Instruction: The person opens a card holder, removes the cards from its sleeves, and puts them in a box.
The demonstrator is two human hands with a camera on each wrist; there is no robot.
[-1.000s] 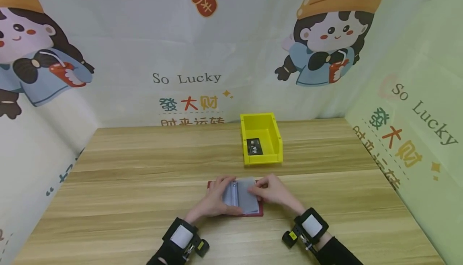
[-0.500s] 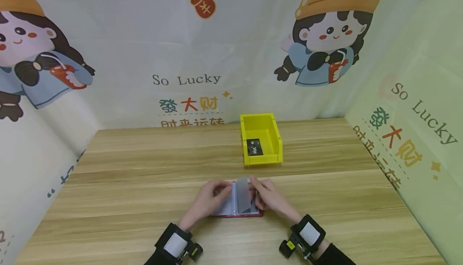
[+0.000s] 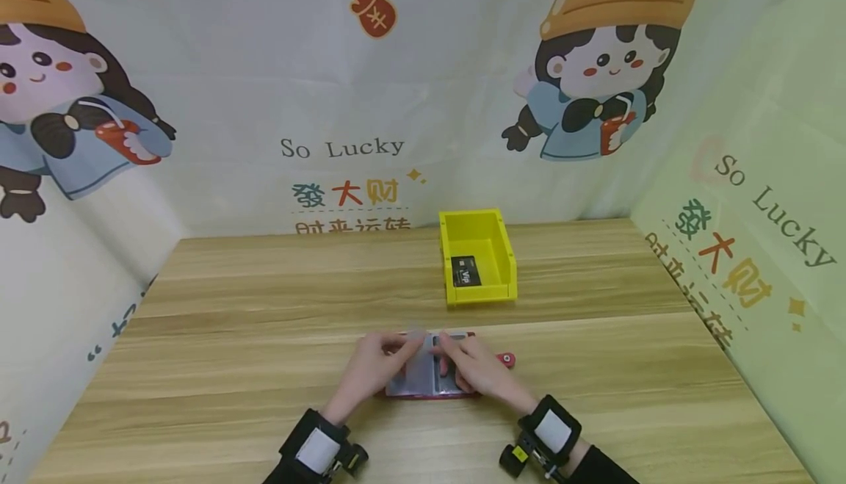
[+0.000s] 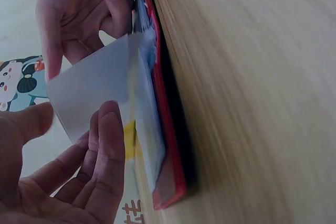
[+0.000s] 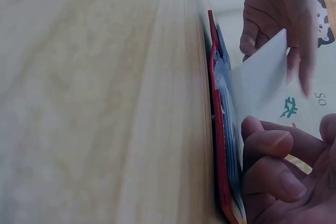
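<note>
On the table lies an opened card holder point(image 3: 413, 385) with a red cover and clear plastic sleeve pages. One sleeve page point(image 4: 94, 87) stands raised between the hands. My left hand point(image 3: 371, 363) is on the holder's left side, its thumb and fingers spread on either side of that page's free edge. My right hand point(image 3: 485, 370) is over the right half, fingers loosely bent. In the right wrist view, the right fingers point(image 5: 273, 142) are close beside the page's lower part. A red closure tab point(image 3: 506, 360) with a round snap juts out beyond the right hand.
A yellow bin point(image 3: 479, 295) stands farther back on the wooden table point(image 3: 264, 308), with a black VIP card point(image 3: 465, 271) inside. A printed cloth point(image 3: 449, 102) hangs behind the table. Each wrist wears a black camera mount point(image 3: 553, 425).
The sleeve page has swung from right to left across the holder. My right hand has followed it leftward, uncovering the red tab. My left hand has drawn back a little from the middle.
</note>
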